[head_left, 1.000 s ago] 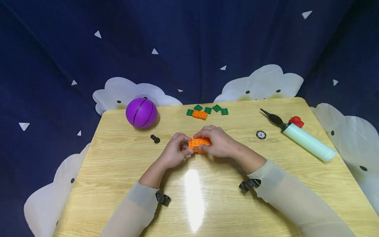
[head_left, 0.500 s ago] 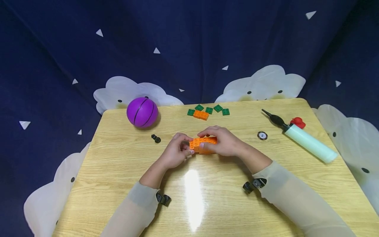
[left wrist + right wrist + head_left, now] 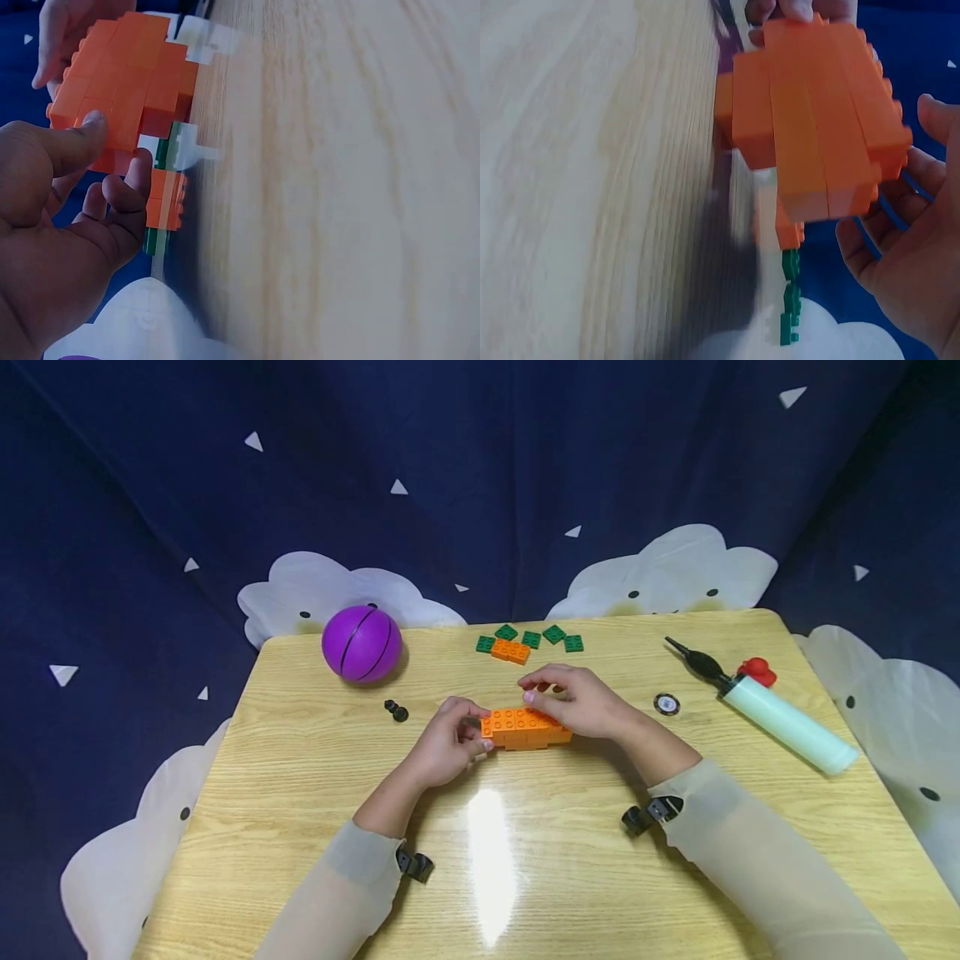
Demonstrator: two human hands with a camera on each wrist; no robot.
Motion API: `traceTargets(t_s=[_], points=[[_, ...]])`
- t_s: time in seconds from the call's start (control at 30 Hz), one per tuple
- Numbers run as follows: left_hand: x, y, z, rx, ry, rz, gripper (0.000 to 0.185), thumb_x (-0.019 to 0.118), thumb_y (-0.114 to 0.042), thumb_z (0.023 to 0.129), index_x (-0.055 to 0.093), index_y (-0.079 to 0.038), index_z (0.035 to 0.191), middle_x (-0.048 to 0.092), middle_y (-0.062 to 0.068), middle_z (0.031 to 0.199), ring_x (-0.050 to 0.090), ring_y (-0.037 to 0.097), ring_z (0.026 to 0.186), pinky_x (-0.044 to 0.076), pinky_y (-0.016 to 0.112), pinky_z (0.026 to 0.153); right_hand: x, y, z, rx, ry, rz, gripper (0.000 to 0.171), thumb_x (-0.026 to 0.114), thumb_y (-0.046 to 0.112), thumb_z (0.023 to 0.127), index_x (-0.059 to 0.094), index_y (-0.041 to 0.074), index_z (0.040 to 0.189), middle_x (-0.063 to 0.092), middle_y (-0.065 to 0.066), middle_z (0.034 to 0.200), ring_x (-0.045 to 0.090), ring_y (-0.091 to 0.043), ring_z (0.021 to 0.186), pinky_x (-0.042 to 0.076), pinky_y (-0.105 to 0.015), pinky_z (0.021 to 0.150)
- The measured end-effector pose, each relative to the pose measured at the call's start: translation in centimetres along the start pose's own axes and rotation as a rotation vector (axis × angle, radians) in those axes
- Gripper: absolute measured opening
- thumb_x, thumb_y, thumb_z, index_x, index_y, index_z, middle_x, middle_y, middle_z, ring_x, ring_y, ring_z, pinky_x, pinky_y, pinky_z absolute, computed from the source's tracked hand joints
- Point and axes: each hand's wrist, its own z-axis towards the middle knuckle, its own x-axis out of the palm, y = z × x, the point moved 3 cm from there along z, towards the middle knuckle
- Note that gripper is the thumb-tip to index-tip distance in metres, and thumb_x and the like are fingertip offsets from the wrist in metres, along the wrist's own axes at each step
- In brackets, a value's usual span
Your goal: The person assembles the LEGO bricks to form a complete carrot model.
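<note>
A stepped build of orange toy building bricks (image 3: pixel 525 737) is at the middle of the table, studs up. My left hand (image 3: pixel 444 750) pinches its left end between thumb and fingers. In the left wrist view the thumb presses the build's side (image 3: pixel 120 82), and its lower rows narrow in steps. My right hand (image 3: pixel 581 702) is at the build's right end, thumb and fingers apart and loosely bent, gripping nothing. The right wrist view has those fingers beside the studded side of the orange build (image 3: pixel 817 127); whether they touch it I cannot tell.
Behind lie orange bricks (image 3: pixel 510 651) and several green bricks (image 3: pixel 531 640). A purple ball (image 3: pixel 362 644) and small black object (image 3: pixel 396 711) are left. At right are a round chip (image 3: pixel 667 704), a hand pump (image 3: pixel 787 722) and a red hat-shaped piece (image 3: pixel 757 672).
My right hand has slid rightward along the orange build and lifted its thumb and fingers off the front and top, uncovering more bricks. My left hand keeps its pinch.
</note>
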Motion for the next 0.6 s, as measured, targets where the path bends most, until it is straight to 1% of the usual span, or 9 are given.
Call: traceTargets(t_s=[0.2, 0.47, 0.6], points=[[0.0, 0.0, 0.0, 0.001, 0.004, -0.002, 0.033, 0.076, -0.003, 0.094, 0.064, -0.010, 0.123, 0.051, 0.011, 0.122, 0.063, 0.019, 0.090, 0.055, 0.026, 0.068, -0.6, -1.4, 0.6, 0.034, -0.014, -0.032, 0.040, 0.060, 0.040, 0.106, 0.069, 0.012, 0.133, 0.068, -0.002, 0.124, 0.059, -0.023, 0.115, 0.051, -0.048, 0.101], [0.1, 0.0, 0.0, -0.007, 0.005, -0.013, 0.033, 0.076, -0.002, 0.093, 0.064, -0.011, 0.123, 0.050, 0.011, 0.123, 0.063, 0.021, 0.090, 0.054, 0.026, 0.068, -1.1, -3.2, 1.2, 0.083, -0.038, -0.042, 0.044, 0.061, 0.041, 0.105, 0.067, 0.009, 0.136, 0.068, -0.003, 0.121, 0.060, -0.023, 0.110, 0.052, -0.044, 0.096], [0.1, 0.0, 0.0, -0.007, 0.011, -0.029, 0.033, 0.076, -0.002, 0.094, 0.063, -0.010, 0.123, 0.049, 0.011, 0.124, 0.062, 0.022, 0.090, 0.054, 0.026, 0.067, -1.3, -4.2, 1.6, 0.100, -0.040, -0.033, 0.048, 0.062, 0.041, 0.105, 0.063, 0.008, 0.139, 0.067, -0.006, 0.124, 0.060, -0.024, 0.108, 0.052, -0.045, 0.095]])
